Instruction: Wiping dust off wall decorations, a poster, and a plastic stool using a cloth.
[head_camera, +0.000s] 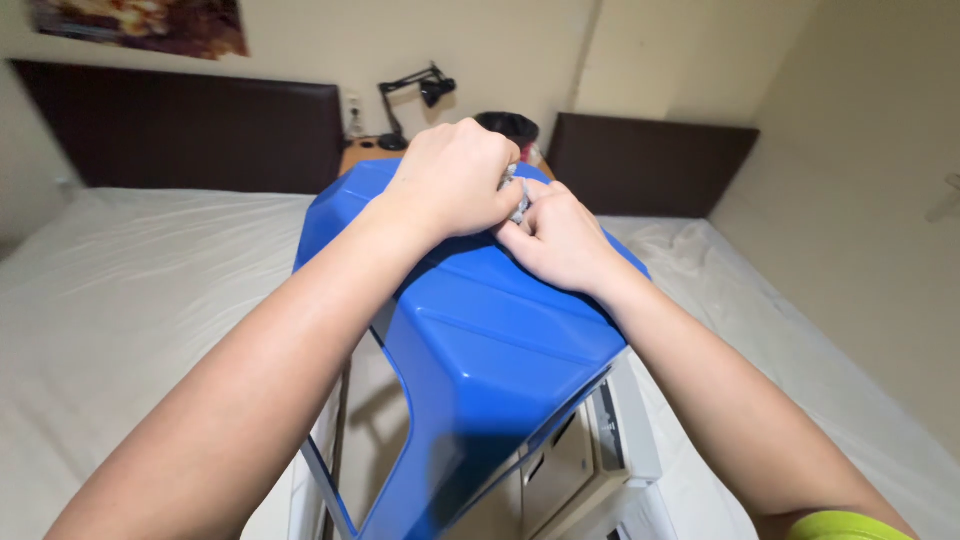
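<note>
A blue plastic stool (480, 340) stands in front of me between two beds, its seat tilted toward the camera. My left hand (455, 180) is closed in a fist on top of the seat's far edge. My right hand (560, 240) rests beside it on the seat, fingers curled. Between the two hands a small crumpled grey-white thing (517, 196) is pinched; most of it is hidden by the fingers and I cannot tell what it is. Both forearms stretch out over the stool.
White-sheeted beds lie on the left (130, 290) and right (720, 300), each with a dark headboard. A wooden nightstand (362, 152) at the back carries a black desk lamp (420, 92). A dark bin (507, 126) shows behind the hands. A grey-white appliance (590, 450) sits under the stool.
</note>
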